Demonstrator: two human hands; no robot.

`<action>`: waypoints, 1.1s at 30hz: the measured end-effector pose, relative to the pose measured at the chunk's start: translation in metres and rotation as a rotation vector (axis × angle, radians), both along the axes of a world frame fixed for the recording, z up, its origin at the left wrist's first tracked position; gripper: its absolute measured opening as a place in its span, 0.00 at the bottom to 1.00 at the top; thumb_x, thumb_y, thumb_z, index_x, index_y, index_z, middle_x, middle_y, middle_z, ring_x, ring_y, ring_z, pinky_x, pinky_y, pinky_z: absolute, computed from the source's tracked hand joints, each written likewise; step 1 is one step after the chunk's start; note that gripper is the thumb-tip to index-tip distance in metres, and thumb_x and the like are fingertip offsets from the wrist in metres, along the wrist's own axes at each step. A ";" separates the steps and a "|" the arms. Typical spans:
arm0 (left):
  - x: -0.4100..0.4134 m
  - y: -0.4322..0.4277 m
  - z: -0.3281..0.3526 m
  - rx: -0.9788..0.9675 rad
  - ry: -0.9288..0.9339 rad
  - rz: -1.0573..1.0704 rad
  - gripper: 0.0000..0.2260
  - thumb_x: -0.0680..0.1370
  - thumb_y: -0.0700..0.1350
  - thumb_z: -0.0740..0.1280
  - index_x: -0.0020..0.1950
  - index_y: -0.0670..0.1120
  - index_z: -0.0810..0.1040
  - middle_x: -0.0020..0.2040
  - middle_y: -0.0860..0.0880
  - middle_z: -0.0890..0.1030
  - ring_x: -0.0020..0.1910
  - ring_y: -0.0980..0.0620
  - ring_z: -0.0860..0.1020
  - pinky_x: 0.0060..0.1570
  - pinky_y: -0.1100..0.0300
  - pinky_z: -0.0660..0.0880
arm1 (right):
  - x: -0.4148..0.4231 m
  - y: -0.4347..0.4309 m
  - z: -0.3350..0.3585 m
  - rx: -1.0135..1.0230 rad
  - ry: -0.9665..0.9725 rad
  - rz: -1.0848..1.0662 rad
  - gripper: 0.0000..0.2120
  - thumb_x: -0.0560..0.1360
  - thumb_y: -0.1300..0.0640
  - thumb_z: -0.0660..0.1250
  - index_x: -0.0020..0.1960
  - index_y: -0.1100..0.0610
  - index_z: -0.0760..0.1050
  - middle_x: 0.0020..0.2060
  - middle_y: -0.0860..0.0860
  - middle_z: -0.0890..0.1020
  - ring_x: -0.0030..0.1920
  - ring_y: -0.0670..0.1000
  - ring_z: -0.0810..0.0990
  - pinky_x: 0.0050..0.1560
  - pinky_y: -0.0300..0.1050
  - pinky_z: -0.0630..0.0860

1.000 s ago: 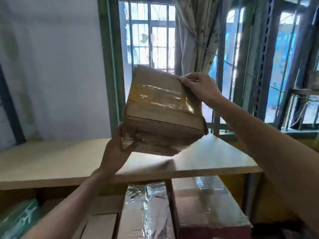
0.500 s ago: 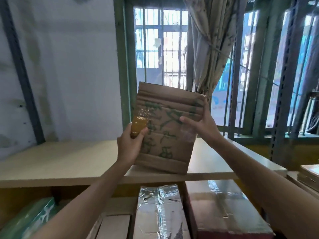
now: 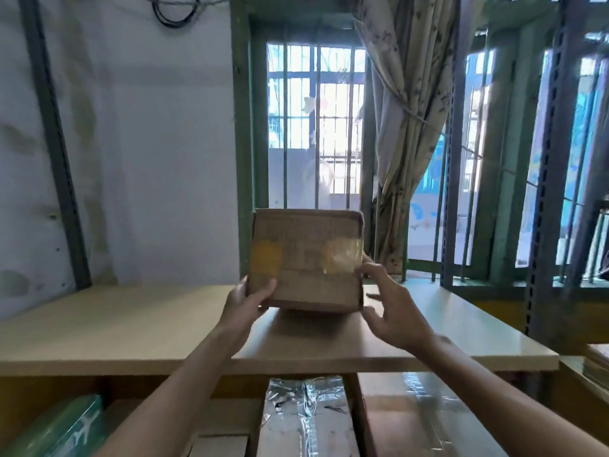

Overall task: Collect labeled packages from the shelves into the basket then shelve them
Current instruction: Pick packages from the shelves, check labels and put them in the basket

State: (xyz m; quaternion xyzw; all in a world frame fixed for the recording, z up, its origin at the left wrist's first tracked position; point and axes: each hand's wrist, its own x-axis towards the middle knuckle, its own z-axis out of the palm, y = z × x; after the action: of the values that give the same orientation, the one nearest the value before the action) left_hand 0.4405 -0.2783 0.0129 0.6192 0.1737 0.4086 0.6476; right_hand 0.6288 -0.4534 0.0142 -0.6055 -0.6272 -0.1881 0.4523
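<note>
Package [image 3: 306, 258]: brown cardboard, upright, broad face toward the person; yellowish tape patches left and right on that face; print too blurred to read.

Left hand [image 3: 245, 301] grips the package's lower left corner; thumb laid across the front face, other fingers gone behind the package and hidden.

Right hand [image 3: 392, 308] at the package's right edge; fingers [image 3: 370, 270] spread and only lightly bent, tips touching the edge; thumb near the lower right corner; nothing wrapped round, so a touch, not a grip.

Both forearms bare, reaching up to the package from below.

Shelf board [image 3: 115, 324], pale wood, directly under the package; the package's lower edge meets it over a dark shadow; cannot tell whether its weight is on the board or just off it.

Under the board, straight below the package: foil-wrapped parcel [image 3: 306, 413], crinkled and silvery; just right of that, a taped carton [image 3: 415, 417] with a glossy top; well below and left of the package, a green packet [image 3: 62, 427].

Behind the package: barred window [image 3: 316, 127] in a green frame, bright outside; behind and to its right, a patterned curtain [image 3: 405, 110] tied back.

Left of the package: pale stained wall [image 3: 148, 159]; grey upright post [image 3: 56, 143] well to the left; black cable loop [image 3: 174, 11] high above and left.
</note>
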 end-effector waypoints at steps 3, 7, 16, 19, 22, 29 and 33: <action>-0.003 0.014 -0.018 -0.044 -0.062 0.039 0.12 0.72 0.43 0.69 0.54 0.52 0.76 0.53 0.52 0.80 0.58 0.49 0.76 0.54 0.54 0.75 | -0.005 0.004 0.000 0.051 0.567 0.021 0.18 0.77 0.59 0.63 0.63 0.48 0.62 0.62 0.53 0.76 0.55 0.53 0.80 0.37 0.35 0.79; -0.006 0.021 -0.024 -0.130 -0.102 -0.007 0.11 0.72 0.38 0.68 0.53 0.49 0.77 0.55 0.49 0.79 0.60 0.47 0.74 0.54 0.54 0.74 | -0.012 0.008 0.015 -0.191 1.215 0.241 0.40 0.65 0.31 0.59 0.73 0.45 0.54 0.74 0.53 0.60 0.70 0.62 0.64 0.53 0.61 0.75; -0.027 0.010 0.000 0.747 0.171 0.499 0.20 0.71 0.32 0.69 0.61 0.46 0.77 0.62 0.53 0.74 0.62 0.56 0.69 0.61 0.63 0.66 | 0.000 0.017 0.022 -0.067 1.214 0.551 0.23 0.71 0.66 0.63 0.65 0.56 0.71 0.56 0.58 0.80 0.52 0.58 0.80 0.40 0.51 0.81; -0.033 0.011 -0.010 0.448 0.279 0.240 0.18 0.73 0.30 0.63 0.60 0.44 0.78 0.62 0.48 0.77 0.63 0.49 0.73 0.61 0.56 0.68 | 0.002 0.019 0.020 -0.086 1.117 0.589 0.27 0.69 0.72 0.61 0.64 0.53 0.73 0.55 0.60 0.81 0.49 0.59 0.81 0.40 0.52 0.81; -0.031 0.000 -0.008 0.137 0.160 0.005 0.16 0.76 0.33 0.55 0.53 0.47 0.78 0.50 0.48 0.80 0.56 0.45 0.75 0.51 0.54 0.72 | 0.002 0.025 0.017 -0.120 1.059 0.543 0.28 0.70 0.74 0.62 0.64 0.51 0.74 0.59 0.61 0.78 0.55 0.60 0.78 0.51 0.55 0.76; -0.034 -0.003 -0.002 0.210 0.149 -0.056 0.27 0.67 0.54 0.67 0.63 0.66 0.61 0.63 0.55 0.71 0.62 0.51 0.71 0.60 0.52 0.71 | -0.008 0.040 0.017 -0.103 1.067 0.528 0.31 0.69 0.75 0.63 0.67 0.52 0.71 0.59 0.60 0.78 0.60 0.62 0.76 0.64 0.60 0.69; -0.052 0.006 -0.011 0.199 0.116 0.017 0.33 0.63 0.52 0.72 0.62 0.66 0.60 0.67 0.49 0.71 0.65 0.48 0.71 0.63 0.45 0.71 | -0.019 0.056 0.010 -0.138 1.023 0.560 0.35 0.64 0.73 0.66 0.67 0.49 0.71 0.58 0.55 0.80 0.59 0.55 0.78 0.59 0.54 0.73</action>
State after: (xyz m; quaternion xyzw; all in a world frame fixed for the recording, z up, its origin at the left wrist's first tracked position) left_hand 0.3883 -0.2720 0.0015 0.7017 0.1746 0.3928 0.5682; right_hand 0.6100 -0.3971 0.0239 -0.4584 -0.4760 0.2961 0.6897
